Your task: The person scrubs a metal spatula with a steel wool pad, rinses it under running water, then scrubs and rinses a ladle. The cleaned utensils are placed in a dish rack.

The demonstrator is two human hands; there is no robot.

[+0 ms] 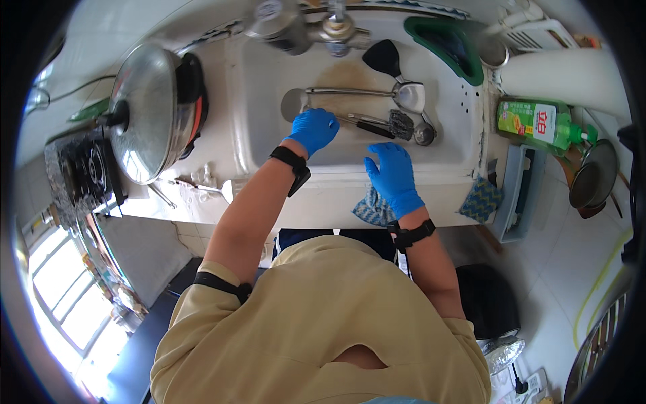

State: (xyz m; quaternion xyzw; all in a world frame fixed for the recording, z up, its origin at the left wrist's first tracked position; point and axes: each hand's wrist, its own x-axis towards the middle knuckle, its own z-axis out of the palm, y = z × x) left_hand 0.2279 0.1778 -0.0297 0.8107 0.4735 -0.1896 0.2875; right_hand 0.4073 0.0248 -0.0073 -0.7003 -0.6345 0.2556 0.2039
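My left hand (314, 132), in a blue glove, hovers over the sink (262, 70) with its fingers curled. A round metal disc (291, 105) lies partly behind it. Just right of its fingers is a thin utensil with a black handle (374, 129); whether the hand grips it is unclear. Over the sink's front rim, my right hand (393, 174), also gloved, has its thumb apart and holds nothing. A patterned cloth (373, 208) lies partly beneath its wrist. In the basin are a steel turner (410, 96), a black-headed spatula (382, 58), a steel-wool scourer (401, 125) and a small ladle (425, 133).
The faucet (337, 30) overhangs the back of the basin, beside a green corner strainer (444, 48). Left stands a lidded pan (144, 113). A green dish soap bottle (535, 122), a second cloth (480, 199) and a pale blue plastic bin (520, 197) are at right.
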